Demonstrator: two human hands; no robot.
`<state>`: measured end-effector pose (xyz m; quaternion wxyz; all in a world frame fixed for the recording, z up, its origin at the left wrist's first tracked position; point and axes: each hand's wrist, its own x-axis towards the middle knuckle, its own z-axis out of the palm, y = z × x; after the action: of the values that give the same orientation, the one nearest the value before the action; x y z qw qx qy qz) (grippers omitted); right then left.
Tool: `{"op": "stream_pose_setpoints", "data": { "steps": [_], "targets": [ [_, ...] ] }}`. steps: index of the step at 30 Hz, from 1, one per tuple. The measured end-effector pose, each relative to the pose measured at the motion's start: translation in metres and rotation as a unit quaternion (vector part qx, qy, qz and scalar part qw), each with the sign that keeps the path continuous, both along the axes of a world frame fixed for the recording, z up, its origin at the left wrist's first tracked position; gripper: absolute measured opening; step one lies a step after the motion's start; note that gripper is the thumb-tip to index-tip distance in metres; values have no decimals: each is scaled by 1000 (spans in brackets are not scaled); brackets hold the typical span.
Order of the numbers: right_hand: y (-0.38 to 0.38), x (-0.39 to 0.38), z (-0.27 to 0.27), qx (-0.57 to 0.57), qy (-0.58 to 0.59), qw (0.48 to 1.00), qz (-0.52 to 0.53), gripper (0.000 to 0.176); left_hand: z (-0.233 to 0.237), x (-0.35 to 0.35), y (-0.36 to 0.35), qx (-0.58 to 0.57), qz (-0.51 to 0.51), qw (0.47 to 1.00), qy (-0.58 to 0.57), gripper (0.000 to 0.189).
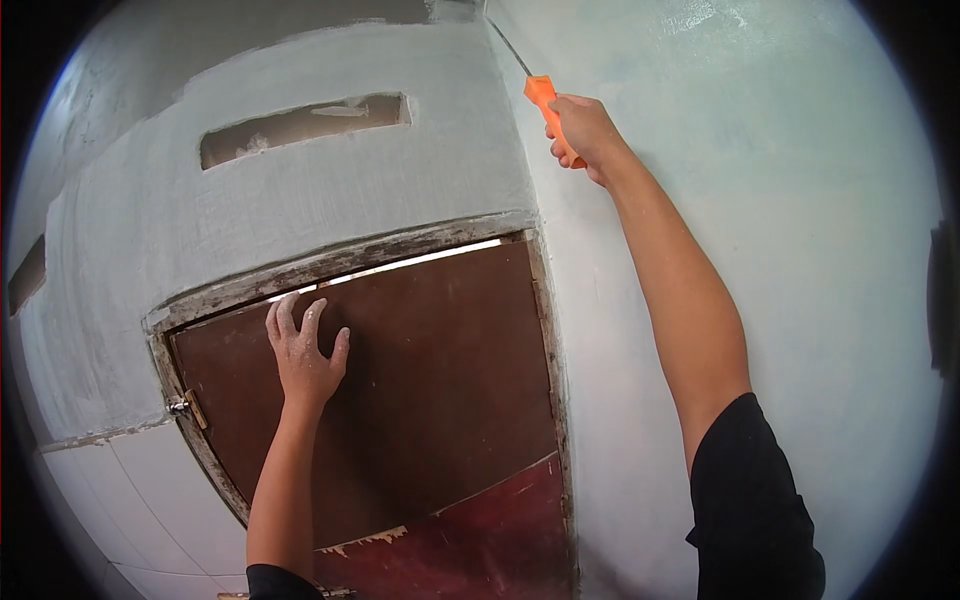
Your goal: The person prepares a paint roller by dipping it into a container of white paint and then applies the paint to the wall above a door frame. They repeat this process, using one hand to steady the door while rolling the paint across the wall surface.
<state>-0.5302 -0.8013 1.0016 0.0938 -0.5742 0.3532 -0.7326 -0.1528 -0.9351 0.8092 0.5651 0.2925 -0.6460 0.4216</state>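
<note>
My right hand (pixel 585 130) is raised and wrapped around the orange handle (pixel 541 92) of a tool with a thin metal shaft (pixel 510 47). The shaft points up and left to the wall corner at the top of the view; its far end cannot be made out. My left hand (pixel 303 352), whitish with dust, is at the upper edge of a brown door (pixel 440 350). Its fingers are spread and curl toward the gap at the top, holding nothing.
A worn wooden frame (pixel 350 250) surrounds the door, with a latch (pixel 180 406) on its left side. Above is a wall slot (pixel 310 128) in patchy grey coating. A pale green-white wall (pixel 760 230) stands at right, white tiles (pixel 140 490) at lower left.
</note>
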Motion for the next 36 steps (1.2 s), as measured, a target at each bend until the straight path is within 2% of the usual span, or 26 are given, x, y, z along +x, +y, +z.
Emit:
{"op": "stream_pose_setpoints", "data": {
  "steps": [1,2,4,5,7,8,10,11,13,14,16,20,22,25,28,30,33,35,36],
  "targets": [
    [5,3,-3,-9,43,998,-50,44,0,-1,0,1,-2,1000,-1,49],
    [9,6,-5,-8,43,998,-50,44,-1,-1,0,3,-3,1000,-2,49],
    [14,10,-8,-40,55,985,-162,54,-2,-2,1,4,-8,1000,-2,49],
    [14,11,-8,-39,55,985,-161,54,-3,-1,2,4,-12,1000,-1,49],
    [11,9,-4,-56,77,962,-257,51,-2,0,1,3,-12,1000,-4,49],
    [6,4,2,-56,76,962,-258,51,-2,1,1,2,-15,1000,-7,50],
    [-1,-3,13,-56,160,899,-403,49,-3,2,2,2,-17,1000,-8,50],
    [-3,-7,16,-56,161,898,-405,49,-3,2,2,4,-17,1000,-8,50],
    [5,1,19,-51,183,848,-496,39,-4,4,0,-5,-19,1000,-12,50],
    [5,4,20,-52,184,847,-496,39,-5,5,-1,-13,-19,1000,-18,49],
    [5,8,26,-71,198,809,-548,37,-7,7,-3,-14,-17,1000,-21,49],
    [4,17,34,-39,200,807,-554,39,-7,10,-3,-11,-20,999,-26,49],
    [-2,15,33,-24,224,804,-551,55,-8,11,-5,-11,-23,999,-28,49],
    [-13,3,17,-60,282,810,-511,57,-10,12,-7,-12,-28,999,-27,49],
    [-24,-9,-26,-110,297,823,-471,59,-11,12,-8,-13,-31,999,-26,48],
    [-22,-8,-70,-102,285,857,-416,59,-13,11,-9,-14,-33,999,-25,48],
    [-9,11,-138,-85,270,873,-397,57,-14,9,-12,-17,-34,999,-19,48],
    [0,26,-159,-16,218,906,-362,56,-13,8,-13,-29,-12,999,-35,48],
    [0,30,-155,-17,217,906,-362,56,-13,7,-14,-30,-12,999,-35,48]
  ]
}}
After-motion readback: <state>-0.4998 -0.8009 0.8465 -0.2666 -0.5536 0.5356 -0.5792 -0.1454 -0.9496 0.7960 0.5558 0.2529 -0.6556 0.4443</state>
